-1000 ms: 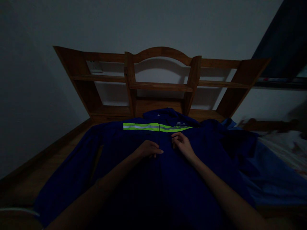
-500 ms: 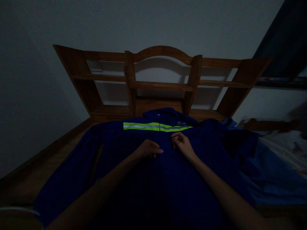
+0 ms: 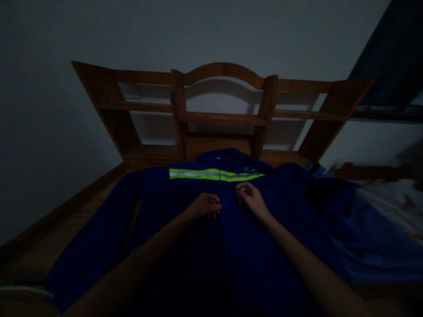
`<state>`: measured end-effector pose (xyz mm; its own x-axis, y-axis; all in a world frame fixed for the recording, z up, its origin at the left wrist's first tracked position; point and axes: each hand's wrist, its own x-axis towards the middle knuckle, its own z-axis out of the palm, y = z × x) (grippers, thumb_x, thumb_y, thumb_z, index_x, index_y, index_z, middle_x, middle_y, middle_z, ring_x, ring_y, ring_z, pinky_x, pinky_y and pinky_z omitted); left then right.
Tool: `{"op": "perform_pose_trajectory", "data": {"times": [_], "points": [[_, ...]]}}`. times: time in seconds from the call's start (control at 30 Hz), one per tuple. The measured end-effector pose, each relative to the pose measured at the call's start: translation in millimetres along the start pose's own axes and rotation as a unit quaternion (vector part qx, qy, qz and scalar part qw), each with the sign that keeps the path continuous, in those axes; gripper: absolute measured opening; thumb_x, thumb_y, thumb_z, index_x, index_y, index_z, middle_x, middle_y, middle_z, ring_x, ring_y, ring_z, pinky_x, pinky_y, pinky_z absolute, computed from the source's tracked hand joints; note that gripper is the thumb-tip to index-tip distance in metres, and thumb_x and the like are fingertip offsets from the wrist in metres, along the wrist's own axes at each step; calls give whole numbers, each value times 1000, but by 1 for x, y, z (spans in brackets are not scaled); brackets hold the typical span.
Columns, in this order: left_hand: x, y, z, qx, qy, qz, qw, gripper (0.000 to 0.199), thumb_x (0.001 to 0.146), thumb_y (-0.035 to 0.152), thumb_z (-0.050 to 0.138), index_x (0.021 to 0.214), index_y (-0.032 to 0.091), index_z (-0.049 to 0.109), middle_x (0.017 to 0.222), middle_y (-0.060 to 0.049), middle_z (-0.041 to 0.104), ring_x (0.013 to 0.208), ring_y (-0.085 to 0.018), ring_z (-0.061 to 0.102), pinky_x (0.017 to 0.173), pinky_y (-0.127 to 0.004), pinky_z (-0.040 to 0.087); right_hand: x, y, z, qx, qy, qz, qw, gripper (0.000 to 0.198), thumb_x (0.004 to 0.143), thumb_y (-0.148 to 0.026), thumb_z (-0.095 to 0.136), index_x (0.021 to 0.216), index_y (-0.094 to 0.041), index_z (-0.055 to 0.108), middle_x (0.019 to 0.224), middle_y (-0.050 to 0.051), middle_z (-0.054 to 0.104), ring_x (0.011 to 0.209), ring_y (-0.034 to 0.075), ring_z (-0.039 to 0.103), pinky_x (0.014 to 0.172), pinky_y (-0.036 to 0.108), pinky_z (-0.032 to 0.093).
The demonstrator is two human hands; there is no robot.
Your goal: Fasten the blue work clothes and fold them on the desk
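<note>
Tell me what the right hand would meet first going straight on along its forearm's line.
Probably the lime reflective strip on the blue garment; depth is unclear, so the right hand may brush cloth sooner.

The left fingers (image 3: 214, 206) and right fingers (image 3: 243, 188) curl over a blue jacket (image 3: 257, 251).

The jacket (image 3: 254, 251) is deep royal blue, crossed by a chest stripe (image 3: 194, 174) in three bands — lime green along both edges, silvery grey between — with a small whitish collar mark (image 3: 218, 158). The shelf unit (image 3: 223, 118) is warm brown, the wall (image 3: 198, 31) dim grey, the cloth (image 3: 380, 251) on the right a paler blue.
</note>
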<state>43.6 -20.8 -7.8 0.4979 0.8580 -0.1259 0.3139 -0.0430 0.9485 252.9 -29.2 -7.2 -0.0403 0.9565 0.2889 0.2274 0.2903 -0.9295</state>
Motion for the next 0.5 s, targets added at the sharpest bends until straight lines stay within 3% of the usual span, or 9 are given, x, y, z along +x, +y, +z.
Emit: {"op": "perform_pose_trajectory", "data": {"times": [0.23, 0.37, 0.5], "points": [[2, -6, -1, 7, 3, 16, 1000, 34, 69, 47, 64, 70, 14, 55, 50, 2, 57, 37, -8, 51, 38, -18, 38, -3, -8, 0, -93, 5, -17, 996, 19, 81, -25, 46, 97, -19, 55, 67, -2, 56, 54, 11, 55, 52, 22, 42], [5, -10, -1, 19, -15, 24, 999, 32, 70, 46, 62, 72, 16, 50, 49, 3, 57, 35, -9, 50, 36, -18, 37, -19, -41, -2, -225, 14, -114, 968, 18, 85, -23, 45, 96, -19, 58, 86, 3, 62, 75, 15, 58, 70, 26, 44], [7, -13, -3, 16, -39, 25, 999, 31, 71, 45, 60, 75, 16, 48, 53, 2, 59, 36, -9, 51, 38, -18, 38, -70, -83, 2, -247, -52, -162, 954, 19, 89, -23, 43, 94, -22, 61, 92, 4, 62, 84, 16, 57, 79, 28, 42]]}}
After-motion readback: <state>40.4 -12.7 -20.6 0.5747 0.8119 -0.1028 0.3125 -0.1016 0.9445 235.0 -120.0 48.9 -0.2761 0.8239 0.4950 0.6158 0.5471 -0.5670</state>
